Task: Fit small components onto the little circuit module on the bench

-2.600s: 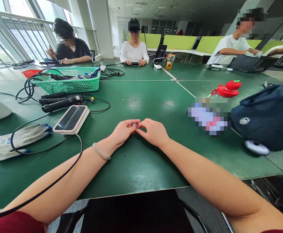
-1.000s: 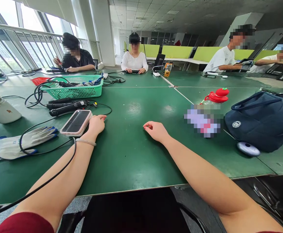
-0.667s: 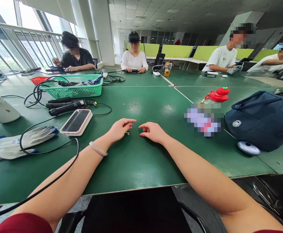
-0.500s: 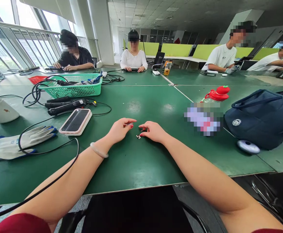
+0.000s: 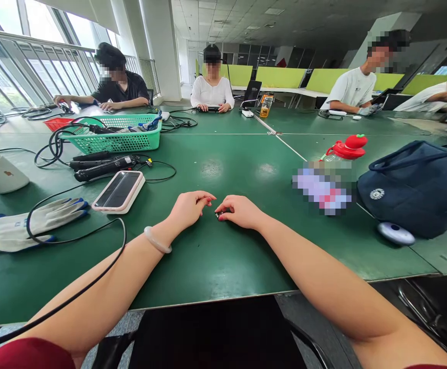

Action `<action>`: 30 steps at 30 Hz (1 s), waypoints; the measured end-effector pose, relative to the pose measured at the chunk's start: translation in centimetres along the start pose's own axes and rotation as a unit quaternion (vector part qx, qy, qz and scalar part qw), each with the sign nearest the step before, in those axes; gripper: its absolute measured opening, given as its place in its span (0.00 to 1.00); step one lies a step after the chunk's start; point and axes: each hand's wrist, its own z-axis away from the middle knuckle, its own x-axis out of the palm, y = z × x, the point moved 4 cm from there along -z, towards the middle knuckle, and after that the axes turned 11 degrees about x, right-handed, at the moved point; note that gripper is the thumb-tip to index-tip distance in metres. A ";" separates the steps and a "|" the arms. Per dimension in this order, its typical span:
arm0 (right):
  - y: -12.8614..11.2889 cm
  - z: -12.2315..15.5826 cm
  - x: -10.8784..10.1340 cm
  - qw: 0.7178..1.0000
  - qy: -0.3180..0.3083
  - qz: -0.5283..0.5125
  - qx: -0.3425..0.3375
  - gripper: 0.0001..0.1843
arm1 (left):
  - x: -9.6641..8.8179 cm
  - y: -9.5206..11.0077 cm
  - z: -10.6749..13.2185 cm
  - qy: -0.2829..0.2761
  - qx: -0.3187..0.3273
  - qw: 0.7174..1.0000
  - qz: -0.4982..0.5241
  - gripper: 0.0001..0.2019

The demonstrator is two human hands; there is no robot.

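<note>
The right hand (image 5: 242, 211) is pinching a small shiny piece (image 5: 218, 215) — probably to steady it against the table (image 5: 192, 277) just beneath — while the left hand (image 5: 188, 209), its hold unclear, is curving nearby.

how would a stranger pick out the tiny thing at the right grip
On the large green table, find the right grip, facing the left grip. At the right thumb and fingertips is a small dark piece with pale bits, partly hidden; whether held or resting, I cannot tell. Its tiny size sets it apart from the pink-edged phone and navy bag.
</note>
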 end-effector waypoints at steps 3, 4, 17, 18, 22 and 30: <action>0.0 -0.1 -0.1 0.999 0.016 -0.025 0.018 0.06 | 0.2 0.0 0.0 -0.006 -0.003 1.000 0.016 0.14; 0.1 -0.1 -0.2 0.998 0.024 -0.042 0.033 0.05 | 0.3 0.0 0.0 -0.010 -0.002 0.999 0.031 0.14; 0.6 -0.2 -0.5 0.926 0.039 -0.351 0.130 0.09 | 0.8 0.8 0.2 -0.035 0.044 0.998 0.012 0.15; 0.5 -0.2 -0.4 0.923 0.043 -0.360 0.128 0.10 | 0.8 1.0 0.2 -0.034 0.050 0.998 0.001 0.15; 0.4 -0.2 -0.2 0.911 0.053 -0.389 0.123 0.11 | 0.8 1.6 0.3 -0.031 0.066 0.996 -0.047 0.14; 0.2 -0.1 -0.5 0.913 0.091 -0.374 0.132 0.12 | 0.8 2.2 0.3 -0.024 0.108 0.985 -0.136 0.15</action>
